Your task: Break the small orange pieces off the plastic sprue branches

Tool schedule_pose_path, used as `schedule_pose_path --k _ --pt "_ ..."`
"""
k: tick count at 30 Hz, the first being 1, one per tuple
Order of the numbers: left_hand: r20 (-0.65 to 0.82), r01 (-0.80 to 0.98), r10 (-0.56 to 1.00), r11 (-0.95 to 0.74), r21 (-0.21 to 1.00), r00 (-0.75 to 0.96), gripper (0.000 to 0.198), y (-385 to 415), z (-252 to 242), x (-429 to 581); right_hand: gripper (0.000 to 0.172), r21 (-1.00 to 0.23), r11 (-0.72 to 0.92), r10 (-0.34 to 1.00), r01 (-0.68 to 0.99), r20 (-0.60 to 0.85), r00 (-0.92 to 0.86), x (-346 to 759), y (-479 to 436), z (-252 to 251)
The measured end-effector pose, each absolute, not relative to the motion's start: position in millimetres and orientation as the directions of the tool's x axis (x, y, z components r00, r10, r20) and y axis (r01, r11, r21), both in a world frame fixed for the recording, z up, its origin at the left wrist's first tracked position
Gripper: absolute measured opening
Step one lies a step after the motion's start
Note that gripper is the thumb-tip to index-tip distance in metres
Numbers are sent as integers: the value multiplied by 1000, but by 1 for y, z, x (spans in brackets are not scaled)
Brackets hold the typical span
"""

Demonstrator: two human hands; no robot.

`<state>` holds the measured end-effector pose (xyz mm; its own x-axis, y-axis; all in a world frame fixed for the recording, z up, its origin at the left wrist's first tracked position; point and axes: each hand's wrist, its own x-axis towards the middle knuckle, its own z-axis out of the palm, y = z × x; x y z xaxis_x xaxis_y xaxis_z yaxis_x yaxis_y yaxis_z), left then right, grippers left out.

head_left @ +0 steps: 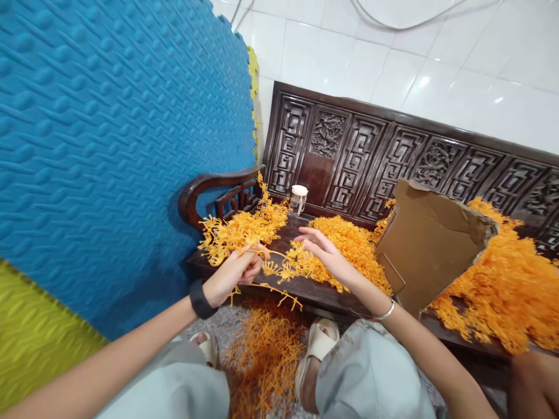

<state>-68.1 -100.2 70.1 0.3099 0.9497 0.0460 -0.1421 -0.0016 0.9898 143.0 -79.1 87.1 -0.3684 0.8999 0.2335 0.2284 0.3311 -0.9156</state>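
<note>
My left hand [244,265], with a black band at the wrist, is closed on a thin orange plastic strand [277,254] with small branching pieces on it. The strand reaches from its fingers toward my right hand [323,250]. That hand is open, fingers stretched out and apart, above the edge of a heap of orange plastic pieces [345,241]. Another orange pile [244,227] lies just behind my left hand, on the dark wooden bench [283,238]. Below my left hand hangs a thin branched orange strand [271,288]; what holds it is hidden.
A lidded clear jug [299,201] stands near the bench's carved back [336,157]. Cardboard [432,238] leans among more orange pieces [515,279] at right. Orange strands [266,355] cover the floor between my feet. Blue foam mat [109,145] stands left. Someone's bare limb [535,384] shows bottom right.
</note>
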Motion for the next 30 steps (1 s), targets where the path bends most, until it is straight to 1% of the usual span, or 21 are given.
schedule_pose_path --k 1,3,5,6,9,12,16,18,20,22,24,25,27,29,30 --pt "41 -128 951 -2 992 307 26 -100 71 -68 50 -938 291 875 188 181 -450 143 -80 88" --pt "37 -107 956 -6 994 290 27 -99 70 -67 55 -964 241 806 112 135 -576 143 -83 90" --pt "33 -88 963 -9 996 269 28 -96 68 -68 61 -973 225 770 48 147 -621 143 -86 93" --pt "30 -78 965 -10 997 260 27 -95 67 -68 60 -974 225 772 35 156 -617 143 -87 94" --pt "14 -41 966 -4 999 258 22 -90 63 -70 45 -968 247 834 52 185 -519 142 -88 95" --pt "-7 7 959 6 1000 282 23 -90 61 -72 28 -946 297 895 127 230 -383 145 -86 96" --pt "-31 82 952 6 997 305 28 -95 61 -74 18 -929 320 931 183 273 -243 152 -83 95" --pt "-44 123 954 7 992 296 29 -97 61 -75 20 -936 303 933 180 252 -257 154 -83 93" --pt "-61 164 958 15 986 282 31 -97 60 -76 23 -937 288 907 198 200 -371 155 -84 89" --pt "-79 197 961 26 980 266 33 -96 58 -76 27 -931 284 848 230 133 -512 153 -87 84" --pt "-95 219 963 39 975 251 35 -95 56 -77 32 -917 300 800 261 93 -592 150 -91 79" --pt "-104 226 965 48 973 243 36 -94 55 -77 33 -901 325 793 287 94 -602 148 -92 76" --pt "-127 233 964 71 970 232 37 -92 53 -78 35 -835 410 806 367 143 -575 146 -94 71" --pt "-148 235 961 91 968 234 37 -92 53 -78 43 -746 487 819 454 210 -533 144 -95 67" --pt "-157 237 959 100 966 238 36 -92 53 -78 45 -720 502 822 479 225 -524 143 -95 65"
